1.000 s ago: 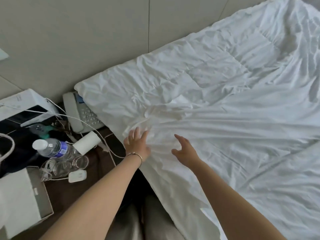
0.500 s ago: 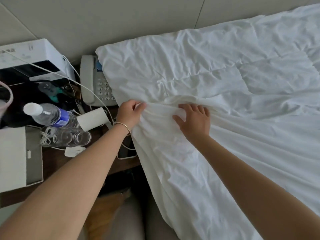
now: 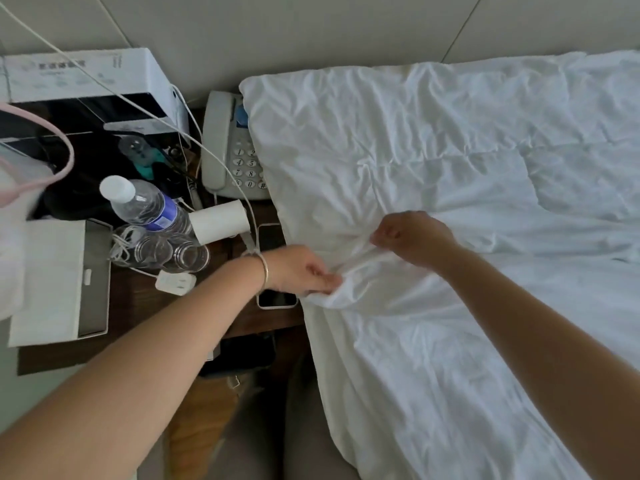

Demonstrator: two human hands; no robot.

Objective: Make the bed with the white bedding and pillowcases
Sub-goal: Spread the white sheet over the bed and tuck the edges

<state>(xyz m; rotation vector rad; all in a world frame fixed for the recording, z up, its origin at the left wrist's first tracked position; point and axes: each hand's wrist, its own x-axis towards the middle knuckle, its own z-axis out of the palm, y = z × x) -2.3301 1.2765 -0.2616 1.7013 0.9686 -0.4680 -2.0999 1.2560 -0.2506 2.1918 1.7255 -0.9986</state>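
Pinching white sheet (image 3: 433,341) edge, left hand (image 3: 301,270), right hand (image 3: 414,237), fingers curled

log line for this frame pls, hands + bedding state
left hand: pinches sheet edge | right hand: grips sheet fold | sheet: bunched by nightstand | bed: unmade

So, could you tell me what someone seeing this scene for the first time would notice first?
Probably the two hands at centre: the left hand and right hand both pinch a bunched fold of the white bedding at the bed's left edge. Next, the crowded nightstand on the left, with a water bottle, a telephone partly under the bedding, and a phone below the left wrist.
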